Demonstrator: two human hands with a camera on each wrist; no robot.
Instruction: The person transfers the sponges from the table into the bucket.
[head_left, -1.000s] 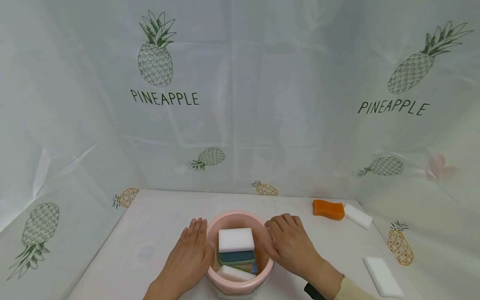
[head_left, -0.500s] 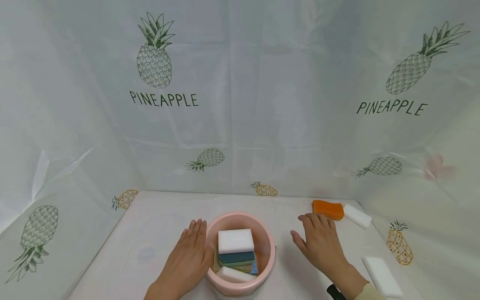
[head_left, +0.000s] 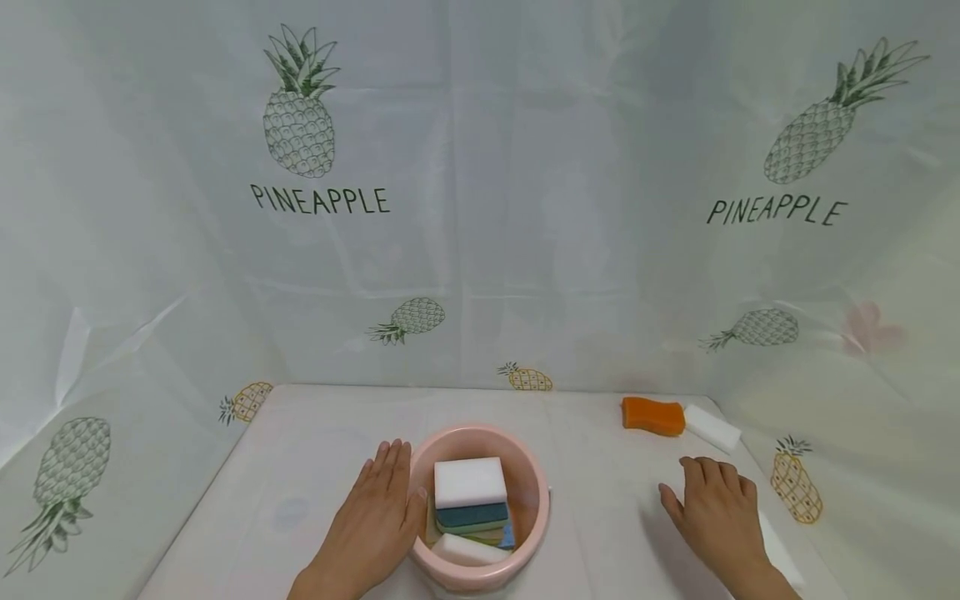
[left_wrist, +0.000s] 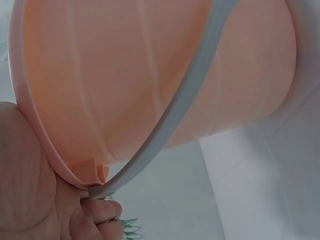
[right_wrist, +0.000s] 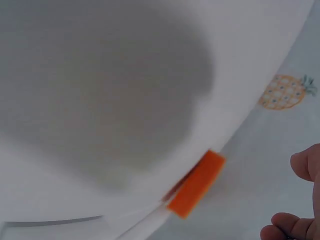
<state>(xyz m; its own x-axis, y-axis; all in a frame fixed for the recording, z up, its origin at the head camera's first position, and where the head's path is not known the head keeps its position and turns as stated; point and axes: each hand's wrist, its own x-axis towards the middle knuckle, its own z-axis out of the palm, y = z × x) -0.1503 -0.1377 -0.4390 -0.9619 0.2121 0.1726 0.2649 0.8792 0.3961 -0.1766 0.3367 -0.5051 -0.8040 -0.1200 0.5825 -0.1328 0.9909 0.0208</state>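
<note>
A pink bucket (head_left: 542, 500) with a grey handle (left_wrist: 175, 105) stands on the white table. My left hand (head_left: 375, 517) rests along its left rim, fingers straight and together; the left wrist view shows the palm (left_wrist: 22, 170) against the rim. Inside are a white sponge block (head_left: 469, 482) on top, a dark teal-and-green sponge (head_left: 472, 515) below it and another pale block (head_left: 467, 548) in front. My right hand (head_left: 716, 517), fingers relaxed and holding nothing, hovers at the right, partly covering a white block (head_left: 780, 557) on the table.
An orange wavy sponge (head_left: 652, 415) lies at the back right, with a white block (head_left: 712, 427) beside it. A pineapple-printed sheet (head_left: 487, 217) rises behind the table (head_left: 592, 475) and along its sides.
My right hand has left the bucket's right rim and moved right, past the orange sponge, to the white block. My left hand has stayed at the bucket.
</note>
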